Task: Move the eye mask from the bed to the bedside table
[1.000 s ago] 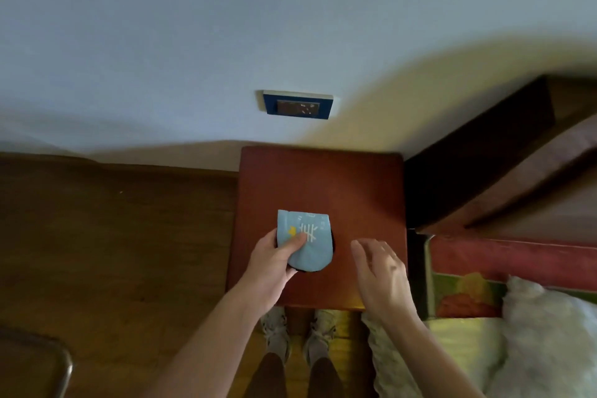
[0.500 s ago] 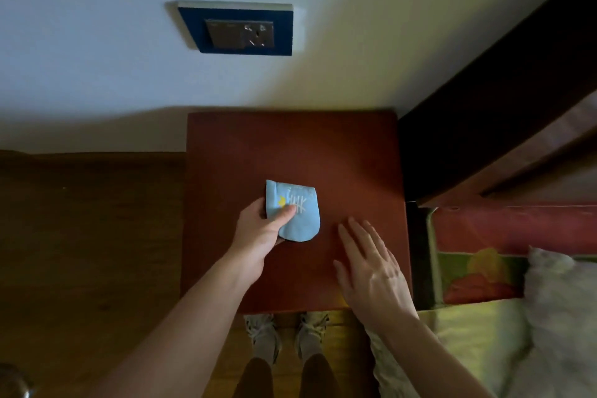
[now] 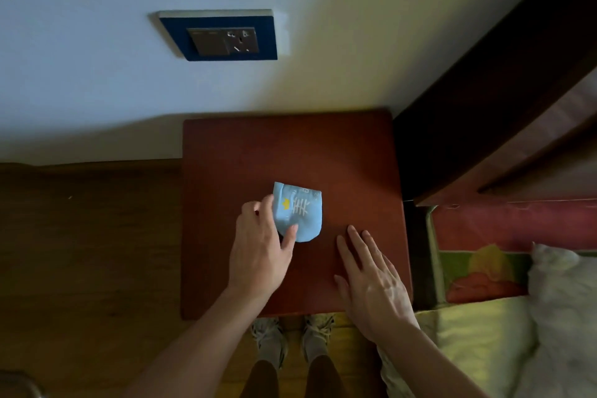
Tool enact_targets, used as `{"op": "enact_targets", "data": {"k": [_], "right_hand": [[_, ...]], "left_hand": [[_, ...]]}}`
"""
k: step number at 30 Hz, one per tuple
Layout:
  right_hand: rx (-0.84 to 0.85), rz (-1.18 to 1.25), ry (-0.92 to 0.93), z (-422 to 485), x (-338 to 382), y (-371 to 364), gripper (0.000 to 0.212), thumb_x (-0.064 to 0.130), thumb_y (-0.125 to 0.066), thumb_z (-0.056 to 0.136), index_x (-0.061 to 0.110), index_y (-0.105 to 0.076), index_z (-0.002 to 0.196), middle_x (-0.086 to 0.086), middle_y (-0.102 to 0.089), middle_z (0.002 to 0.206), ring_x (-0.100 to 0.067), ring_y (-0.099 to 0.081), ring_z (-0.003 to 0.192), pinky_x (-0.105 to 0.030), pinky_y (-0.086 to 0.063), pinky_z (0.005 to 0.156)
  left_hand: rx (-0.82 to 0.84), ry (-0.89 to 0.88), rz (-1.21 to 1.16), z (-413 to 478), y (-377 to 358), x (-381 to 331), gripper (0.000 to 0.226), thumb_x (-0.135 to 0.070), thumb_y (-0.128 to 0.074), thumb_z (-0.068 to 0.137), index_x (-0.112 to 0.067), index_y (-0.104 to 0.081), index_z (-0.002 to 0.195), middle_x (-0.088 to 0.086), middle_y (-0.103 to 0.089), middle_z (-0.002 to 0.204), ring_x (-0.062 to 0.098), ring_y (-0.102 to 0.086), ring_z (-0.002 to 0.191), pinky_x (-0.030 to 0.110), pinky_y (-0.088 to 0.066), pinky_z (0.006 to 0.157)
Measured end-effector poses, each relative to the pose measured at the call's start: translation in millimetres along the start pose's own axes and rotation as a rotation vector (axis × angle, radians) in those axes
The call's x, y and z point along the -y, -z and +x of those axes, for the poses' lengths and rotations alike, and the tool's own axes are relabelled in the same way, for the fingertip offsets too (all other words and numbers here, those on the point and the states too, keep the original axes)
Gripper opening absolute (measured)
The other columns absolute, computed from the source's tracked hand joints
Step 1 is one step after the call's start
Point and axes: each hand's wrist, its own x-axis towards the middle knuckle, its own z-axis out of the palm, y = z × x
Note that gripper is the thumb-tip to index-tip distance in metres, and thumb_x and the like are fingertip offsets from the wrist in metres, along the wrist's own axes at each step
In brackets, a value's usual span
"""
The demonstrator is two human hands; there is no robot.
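The eye mask (image 3: 302, 215), light blue with a yellow mark and white lines, lies folded on the red-brown bedside table (image 3: 232, 152), a little front of its middle. My left hand (image 3: 261, 255) is at the mask's left edge. Its fingers are loosely apart, and the thumb and forefinger tips still touch the fabric. My right hand (image 3: 371, 284) rests flat and open on the table to the right of the mask, apart from it.
The bed (image 3: 484, 333), with a yellow-green pillow and a white fluffy blanket (image 3: 568, 317), stands right of the table. Its dark headboard (image 3: 484, 113) meets the wall. A blue wall socket (image 3: 223, 37) is above the table. Wooden floor (image 3: 87, 236) lies to the left.
My left hand brought the mask down onto the table and loosened its grip. The thumb slid from the mask's top to its edge. My right hand settled flat on the table.
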Motion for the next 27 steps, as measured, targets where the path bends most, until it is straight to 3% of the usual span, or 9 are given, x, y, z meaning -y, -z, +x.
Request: {"op": "enact_targets", "data": {"k": [3,5,9,17,23,25,27], "right_hand": [[0.013,-0.009,0.008,-2,-2,-4,0.064,0.044,-0.039,0.095,0.018,-0.038,0.154,-0.006,-0.032,0.165,-0.03,-0.032,0.151,-0.049,-0.047,0.11],[0.011,-0.013,0.009,-3,-3,-5,0.064,0.044,-0.039,0.096,0.019,-0.036,0.155,-0.006,-0.031,0.165,-0.03,-0.03,0.151,-0.049,-0.046,0.111],[-0.008,-0.004,0.008,-3,-3,-7,0.063,0.045,-0.039,0.097,0.019,-0.038,0.154,-0.006,-0.034,0.164,-0.03,-0.031,0.151,-0.05,-0.046,0.111],[-0.011,-0.027,0.015,-3,-6,-13,0.064,0.046,-0.041,0.097,0.021,-0.034,0.156,-0.005,-0.03,0.166,-0.029,-0.029,0.152,-0.048,-0.044,0.114],[0.017,-0.056,0.013,-1,-5,-8,0.064,0.046,-0.039,0.095,0.023,-0.035,0.155,-0.003,-0.032,0.165,-0.027,-0.033,0.15,-0.045,-0.046,0.111],[0.012,-0.058,0.009,1,-5,-1,0.064,0.05,-0.039,0.093,0.023,-0.04,0.152,-0.004,-0.039,0.162,-0.028,-0.04,0.147,-0.047,-0.051,0.106],[0.017,-0.01,0.001,0,2,14,0.063,0.05,-0.041,0.093,0.022,-0.046,0.149,-0.006,-0.046,0.158,-0.03,-0.047,0.143,-0.05,-0.052,0.105]], "left_hand": [[0.085,-0.368,0.288,-26,7,7,0.057,-0.042,-0.047,0.093,-0.02,-0.038,0.144,0.01,-0.036,0.151,0.027,-0.041,0.132,0.045,-0.045,0.099],[0.203,-0.459,0.363,-38,5,14,0.064,-0.045,-0.044,0.093,-0.021,-0.029,0.15,0.009,-0.023,0.161,0.026,-0.031,0.143,0.049,-0.034,0.111],[0.294,-0.459,0.422,-38,-1,25,0.073,-0.05,-0.041,0.093,-0.019,-0.015,0.154,0.004,-0.005,0.165,0.022,-0.016,0.15,0.052,-0.025,0.117],[0.279,-0.375,0.422,-17,-5,11,0.072,-0.052,-0.041,0.093,-0.02,-0.017,0.154,0.004,-0.01,0.164,0.022,-0.016,0.15,0.051,-0.025,0.117],[0.305,-0.383,0.481,-16,-3,5,0.075,-0.052,-0.034,0.096,-0.021,0.002,0.155,0.005,0.01,0.164,0.023,0.002,0.151,0.05,-0.003,0.121],[0.294,-0.39,0.466,-17,4,4,0.075,-0.05,-0.036,0.096,-0.021,-0.001,0.155,0.005,0.008,0.164,0.023,0.0,0.151,0.05,-0.006,0.121],[0.271,-0.432,0.422,-23,23,-2,0.073,-0.048,-0.043,0.092,-0.02,-0.016,0.154,0.006,-0.006,0.165,0.024,-0.013,0.15,0.05,-0.018,0.12]]}}
